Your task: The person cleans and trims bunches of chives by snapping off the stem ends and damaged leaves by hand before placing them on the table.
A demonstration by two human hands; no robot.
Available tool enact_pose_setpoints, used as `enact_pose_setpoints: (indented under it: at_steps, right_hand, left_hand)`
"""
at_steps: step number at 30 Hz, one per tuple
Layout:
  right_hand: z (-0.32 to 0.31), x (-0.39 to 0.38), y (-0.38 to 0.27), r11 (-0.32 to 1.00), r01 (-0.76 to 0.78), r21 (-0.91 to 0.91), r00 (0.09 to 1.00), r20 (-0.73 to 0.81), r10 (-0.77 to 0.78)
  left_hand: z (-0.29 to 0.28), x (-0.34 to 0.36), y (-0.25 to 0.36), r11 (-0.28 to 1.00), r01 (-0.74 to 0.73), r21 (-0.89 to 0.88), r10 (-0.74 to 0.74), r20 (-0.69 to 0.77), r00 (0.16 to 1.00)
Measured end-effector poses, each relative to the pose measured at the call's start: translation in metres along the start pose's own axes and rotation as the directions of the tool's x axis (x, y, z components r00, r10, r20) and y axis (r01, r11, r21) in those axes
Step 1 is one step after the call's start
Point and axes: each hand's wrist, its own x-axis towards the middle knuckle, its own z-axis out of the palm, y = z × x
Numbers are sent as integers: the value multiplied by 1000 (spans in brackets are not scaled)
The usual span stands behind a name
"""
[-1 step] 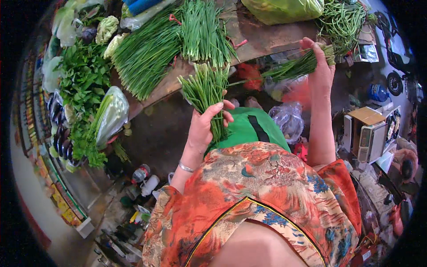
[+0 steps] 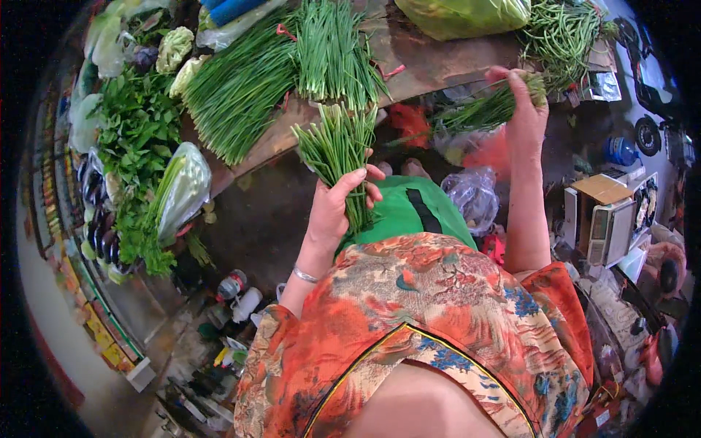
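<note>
My left hand (image 2: 343,201) is wrapped round a bunch of garlic chives (image 2: 337,142), held over my green apron (image 2: 409,201) with the pale cut ends pointing up and away. Out to the right, my raised right hand (image 2: 527,102) grips a second, thinner bunch of chives (image 2: 478,109), which stretches leftward and is smeared by motion. On the table's near edge, beyond my left hand, lie a large pile of chives (image 2: 237,95) and a tied bundle (image 2: 332,55) with pink ties.
The brown table (image 2: 431,62) carries a green plastic bag (image 2: 467,16) and long green beans (image 2: 566,40). Leafy greens (image 2: 139,113), eggplants (image 2: 98,226) and bagged celery (image 2: 186,182) sit at the left. Below the table are a red bag (image 2: 409,124) and a clear bag (image 2: 473,197).
My right hand has shifted very slightly, and the bunch in it has swung a little and blurred. My left hand and its bunch stay where they were.
</note>
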Motion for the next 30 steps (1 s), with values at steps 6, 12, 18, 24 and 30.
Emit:
enact_pose_setpoints:
  at_steps: [6, 12, 18, 24, 30]
  right_hand:
    - [29, -42, 34, 938, -239, -253, 828, 452, 333]
    - [48, -71, 58, 863, -459, -212, 663, 565, 491]
    - [48, -73, 52, 870, -388, -305, 660, 566, 493]
    - [52, -76, 50, 882, -386, -270, 683, 559, 470]
    - [52, -75, 37, 918, -146, -369, 710, 607, 357]
  left_hand:
    - [2, 3, -1, 999, 5, 36, -8, 93, 996]
    - [13, -1, 2, 995, 10, 95, -15, 51, 999]
    - [3, 1, -5, 989, -140, -42, 133, -140, 981]
    - [-3, 2, -9, 989, -131, -74, 119, -145, 982]
    - [-2, 3, -8, 989, -136, -60, 123, -173, 977]
